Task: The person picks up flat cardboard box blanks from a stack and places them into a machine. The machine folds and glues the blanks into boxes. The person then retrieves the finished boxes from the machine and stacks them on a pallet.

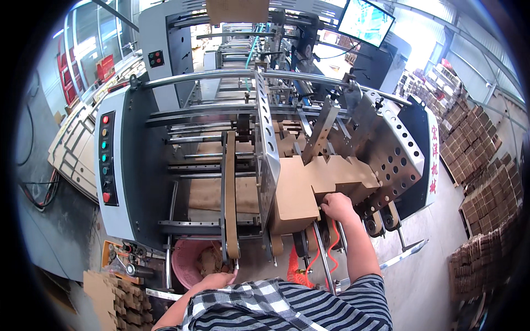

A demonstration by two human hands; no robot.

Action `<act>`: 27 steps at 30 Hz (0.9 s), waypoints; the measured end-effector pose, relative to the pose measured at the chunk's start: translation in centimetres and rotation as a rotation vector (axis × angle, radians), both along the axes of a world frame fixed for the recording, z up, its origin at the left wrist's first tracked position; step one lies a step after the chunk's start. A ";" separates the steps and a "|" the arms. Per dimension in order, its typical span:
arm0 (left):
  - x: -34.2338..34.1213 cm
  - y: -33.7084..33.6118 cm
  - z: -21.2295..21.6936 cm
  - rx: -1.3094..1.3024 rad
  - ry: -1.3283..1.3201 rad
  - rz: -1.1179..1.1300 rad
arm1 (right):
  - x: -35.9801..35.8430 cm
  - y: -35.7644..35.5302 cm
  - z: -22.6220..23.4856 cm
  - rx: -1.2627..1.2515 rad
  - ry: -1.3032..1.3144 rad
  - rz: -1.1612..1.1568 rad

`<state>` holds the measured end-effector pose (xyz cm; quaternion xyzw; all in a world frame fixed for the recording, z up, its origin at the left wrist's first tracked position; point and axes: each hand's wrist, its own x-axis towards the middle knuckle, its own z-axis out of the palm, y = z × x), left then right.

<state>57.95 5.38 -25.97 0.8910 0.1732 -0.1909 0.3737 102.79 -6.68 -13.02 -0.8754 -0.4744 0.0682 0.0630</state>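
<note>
Item: stack of brown die-cut cardboard blanks (pixel 309 187), standing on edge in the feed bay of a grey folder-gluer machine (pixel 132 182), between a perforated steel side guide (pixel 266 149) on the person's left and a drilled guide plate (pixel 395 157) on the right.

Right hand (pixel 337 207): closed on the near lower edge of the stack, fingers curled around the cardboard, forearm reaching up from the lower edge of the view.

Left hand (pixel 218 280): low, beside a pink bucket (pixel 190 262) of cardboard scraps; whether it is open or closed cannot be told.

Nearby: tan feed belt (pixel 230 193); control panel (pixel 106 160) with coloured buttons; orange coiled hose (pixel 302 270); bundled cartons (pixel 480 160) stacked on the floor to the right; overhead monitor (pixel 365 21).

Handling note (judgement): the stack likely seats best squared flush against both guides, lower edges level on the belts, fingers kept clear of the rollers beneath.
</note>
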 end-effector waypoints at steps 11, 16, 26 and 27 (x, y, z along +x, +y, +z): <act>0.0 0.0 -0.7 0.029 -0.068 0.006 | -1.2 -0.4 1.1 -0.075 0.004 -0.025; 0.4 0.0 0.6 0.039 -0.124 0.010 | -4.1 -3.0 2.9 -0.066 0.046 -0.053; 0.9 -1.1 2.8 0.091 -0.212 0.019 | -16.0 -4.6 0.7 -0.158 0.314 0.425; 0.8 -1.2 2.9 0.088 -0.219 0.017 | -17.2 -4.4 -0.3 -0.199 0.299 0.496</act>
